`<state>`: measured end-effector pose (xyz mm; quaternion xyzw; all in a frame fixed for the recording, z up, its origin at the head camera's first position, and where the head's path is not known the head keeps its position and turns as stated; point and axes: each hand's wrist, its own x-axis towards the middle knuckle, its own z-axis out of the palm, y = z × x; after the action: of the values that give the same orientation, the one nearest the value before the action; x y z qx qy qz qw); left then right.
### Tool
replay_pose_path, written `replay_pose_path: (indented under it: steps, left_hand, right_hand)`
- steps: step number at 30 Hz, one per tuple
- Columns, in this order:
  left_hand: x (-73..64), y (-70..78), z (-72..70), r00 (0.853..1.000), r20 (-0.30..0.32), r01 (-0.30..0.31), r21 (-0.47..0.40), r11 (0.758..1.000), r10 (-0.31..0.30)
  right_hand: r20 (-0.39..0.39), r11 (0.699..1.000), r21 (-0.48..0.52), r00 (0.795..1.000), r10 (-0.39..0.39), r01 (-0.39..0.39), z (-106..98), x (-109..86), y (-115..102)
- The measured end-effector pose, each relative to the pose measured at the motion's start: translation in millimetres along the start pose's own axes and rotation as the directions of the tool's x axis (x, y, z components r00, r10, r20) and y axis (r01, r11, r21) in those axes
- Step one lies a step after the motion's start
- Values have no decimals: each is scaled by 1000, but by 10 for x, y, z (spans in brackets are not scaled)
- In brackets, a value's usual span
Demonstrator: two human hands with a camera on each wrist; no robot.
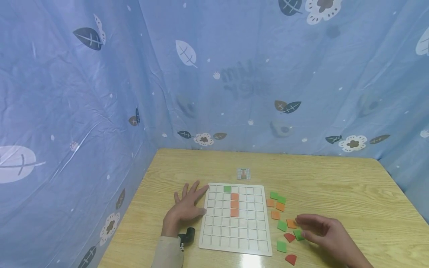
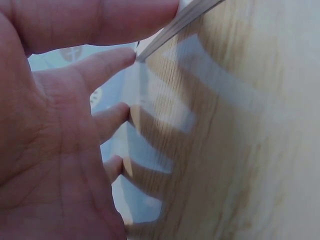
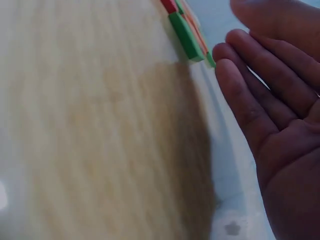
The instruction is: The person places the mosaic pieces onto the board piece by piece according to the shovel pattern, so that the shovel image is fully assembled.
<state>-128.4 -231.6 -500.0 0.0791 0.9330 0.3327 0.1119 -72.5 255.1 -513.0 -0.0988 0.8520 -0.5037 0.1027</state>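
A white gridded board (image 1: 244,233) lies on the table, with a green square tile (image 1: 227,189) in its top row. Below and to the right of that tile, three orange square tiles (image 1: 234,204) form a column. My left hand (image 1: 185,208) has its fingers spread, thumb and index fingertip right at the board's left edge. To the right of the board, my right hand (image 1: 323,230) hovers with relaxed fingers and nothing in its grasp. Nearest to it are a loose green tile (image 1: 298,235) by the thumb and an orange tile (image 1: 291,223) by the fingertips.
Several more green and orange tiles (image 1: 275,215) lie loose along the board's right side, with two red quarter-round pieces (image 1: 291,259) among them. A small patterned card (image 1: 243,174) lies beyond the board. Blue curtains (image 1: 234,93) hang behind the wooden table (image 1: 335,182).
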Motion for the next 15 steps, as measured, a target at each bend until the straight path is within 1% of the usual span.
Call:
replay_pose_path:
  steps: [3,6,10,15]
  left_hand:
    - [8,-12,-3,1000,7,1,12,1000,-1]
    - [20,-18,-9,1000,4,-6,11,1000,6]
    - [19,-15,-9,1000,2,-5,6,1000,5]
    - [0,-18,5,1000,7,-4,6,1000,4]
  right_hand:
    - [42,1000,-27,999,14,-13,5,-11,23]
    - [67,999,-25,997,27,-25,6,-23,40]
    - [74,1000,-30,997,12,-10,8,-41,54]
    - [60,996,-92,998,-14,19,28,-57,73]
